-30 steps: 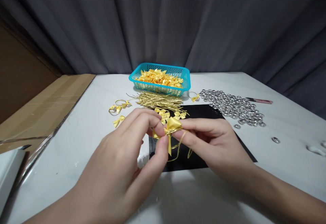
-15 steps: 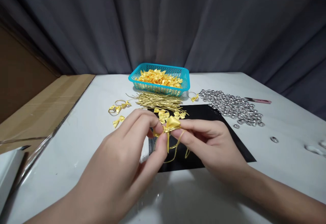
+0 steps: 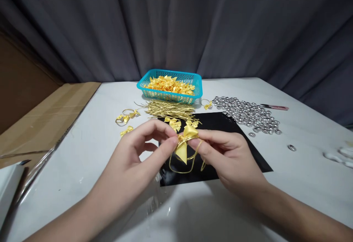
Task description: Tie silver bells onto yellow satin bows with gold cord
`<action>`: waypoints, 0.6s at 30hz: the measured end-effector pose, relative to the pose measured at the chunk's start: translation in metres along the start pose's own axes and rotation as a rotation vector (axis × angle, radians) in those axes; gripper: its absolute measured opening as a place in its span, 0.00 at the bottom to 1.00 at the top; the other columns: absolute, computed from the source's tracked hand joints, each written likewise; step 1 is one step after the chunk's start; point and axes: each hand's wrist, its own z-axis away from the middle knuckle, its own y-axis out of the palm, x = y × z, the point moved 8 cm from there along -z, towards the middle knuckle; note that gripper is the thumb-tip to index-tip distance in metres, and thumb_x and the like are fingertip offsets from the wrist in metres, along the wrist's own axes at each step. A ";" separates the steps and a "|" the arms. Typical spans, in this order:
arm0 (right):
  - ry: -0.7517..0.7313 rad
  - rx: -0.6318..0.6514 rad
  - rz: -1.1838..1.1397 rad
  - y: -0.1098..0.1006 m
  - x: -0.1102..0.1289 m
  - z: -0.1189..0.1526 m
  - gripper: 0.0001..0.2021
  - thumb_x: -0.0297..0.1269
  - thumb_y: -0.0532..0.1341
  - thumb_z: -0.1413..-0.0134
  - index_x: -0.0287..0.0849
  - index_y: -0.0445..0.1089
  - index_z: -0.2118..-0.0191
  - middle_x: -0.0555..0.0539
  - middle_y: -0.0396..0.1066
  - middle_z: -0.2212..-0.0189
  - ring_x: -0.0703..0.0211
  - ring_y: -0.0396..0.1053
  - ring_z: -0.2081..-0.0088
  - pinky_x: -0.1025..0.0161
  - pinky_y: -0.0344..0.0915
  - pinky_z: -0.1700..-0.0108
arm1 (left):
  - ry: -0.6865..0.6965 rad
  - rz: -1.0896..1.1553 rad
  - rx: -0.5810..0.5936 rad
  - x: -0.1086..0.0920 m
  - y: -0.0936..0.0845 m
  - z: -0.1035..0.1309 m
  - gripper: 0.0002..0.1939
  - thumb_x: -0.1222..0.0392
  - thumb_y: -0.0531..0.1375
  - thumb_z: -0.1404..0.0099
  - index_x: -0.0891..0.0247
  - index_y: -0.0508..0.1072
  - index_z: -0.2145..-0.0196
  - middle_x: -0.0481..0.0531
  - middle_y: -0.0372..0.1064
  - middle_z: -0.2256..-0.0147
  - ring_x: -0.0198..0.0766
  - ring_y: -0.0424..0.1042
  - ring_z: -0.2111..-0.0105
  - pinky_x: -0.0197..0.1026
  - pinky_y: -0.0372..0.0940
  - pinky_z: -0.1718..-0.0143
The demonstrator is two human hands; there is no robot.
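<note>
A yellow satin ribbon bow (image 3: 189, 133) is held up between both hands, over a black mat (image 3: 234, 154). My left hand (image 3: 146, 154) pinches the bow's left side between thumb and forefinger. From the other side, my right hand (image 3: 228, 154) grips its right part in the same way. A gold cord (image 3: 180, 172) runs across the bow and hangs below it in loops, with a ribbon tail pointing down. Just beyond the fingers, several more yellow bows (image 3: 174, 125) lie on the mat. The fingertips partly hide the middle of the held bow.
A blue basket (image 3: 171, 97) of yellow bows stands at the back, with a bundle of gold cords (image 3: 169, 109) before it. Silver oval pieces (image 3: 248, 115) are spread at right, near pink-handled cutters (image 3: 274, 107). Bows with rings (image 3: 123, 118) lie at left, beside cardboard (image 3: 55, 106).
My left thumb has moved up and closed against the forefinger at the bow. The ribbon tail has opened out below, and the cord loop now hangs in plainer view.
</note>
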 end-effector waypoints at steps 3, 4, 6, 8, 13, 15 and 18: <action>0.024 0.043 -0.002 0.004 0.000 0.001 0.07 0.32 0.61 0.48 0.37 0.76 0.71 0.49 0.69 0.77 0.73 0.58 0.78 0.75 0.58 0.77 | -0.019 0.051 -0.009 0.003 -0.002 -0.001 0.03 0.61 0.61 0.39 0.58 0.73 0.71 0.44 0.70 0.71 0.30 0.69 0.70 0.27 0.65 0.70; 0.031 0.059 -0.001 0.005 0.000 0.002 0.07 0.33 0.61 0.48 0.37 0.75 0.71 0.48 0.70 0.76 0.73 0.59 0.77 0.74 0.59 0.75 | -0.032 0.079 0.002 0.005 -0.002 -0.002 0.02 0.61 0.62 0.40 0.58 0.73 0.71 0.44 0.70 0.71 0.30 0.69 0.70 0.28 0.66 0.70; 0.035 0.071 0.004 0.005 -0.002 0.001 0.06 0.33 0.62 0.49 0.36 0.74 0.70 0.50 0.66 0.78 0.72 0.58 0.77 0.74 0.58 0.75 | -0.059 0.140 0.024 0.010 -0.002 -0.004 0.02 0.62 0.63 0.42 0.59 0.72 0.71 0.44 0.70 0.72 0.30 0.69 0.71 0.29 0.65 0.71; 0.034 0.090 0.014 0.000 -0.006 -0.003 0.08 0.33 0.62 0.50 0.37 0.71 0.63 0.54 0.58 0.82 0.73 0.52 0.80 0.74 0.52 0.79 | -0.087 0.182 0.025 0.016 -0.004 -0.008 0.02 0.63 0.64 0.42 0.59 0.72 0.72 0.44 0.69 0.73 0.30 0.68 0.73 0.29 0.64 0.72; 0.008 0.000 -0.224 -0.039 -0.012 -0.025 0.14 0.31 0.56 0.52 0.39 0.65 0.57 0.57 0.49 0.84 0.72 0.43 0.82 0.70 0.40 0.80 | -0.099 0.126 -0.120 0.032 -0.029 -0.026 0.03 0.62 0.64 0.44 0.60 0.72 0.73 0.45 0.69 0.71 0.31 0.68 0.70 0.30 0.62 0.72; 0.030 -0.153 -0.329 -0.065 -0.013 -0.032 0.11 0.30 0.52 0.51 0.40 0.66 0.61 0.56 0.47 0.84 0.74 0.42 0.83 0.69 0.36 0.80 | -0.102 0.031 -0.130 0.039 -0.035 -0.034 0.03 0.61 0.63 0.45 0.61 0.72 0.72 0.46 0.69 0.70 0.33 0.69 0.70 0.33 0.63 0.71; 0.005 -0.332 -0.389 -0.098 -0.004 -0.036 0.13 0.26 0.45 0.44 0.41 0.66 0.64 0.56 0.47 0.84 0.78 0.44 0.83 0.65 0.36 0.77 | -0.097 -0.096 -0.125 0.047 -0.040 -0.043 0.04 0.60 0.62 0.44 0.62 0.71 0.71 0.48 0.69 0.70 0.36 0.70 0.70 0.35 0.61 0.73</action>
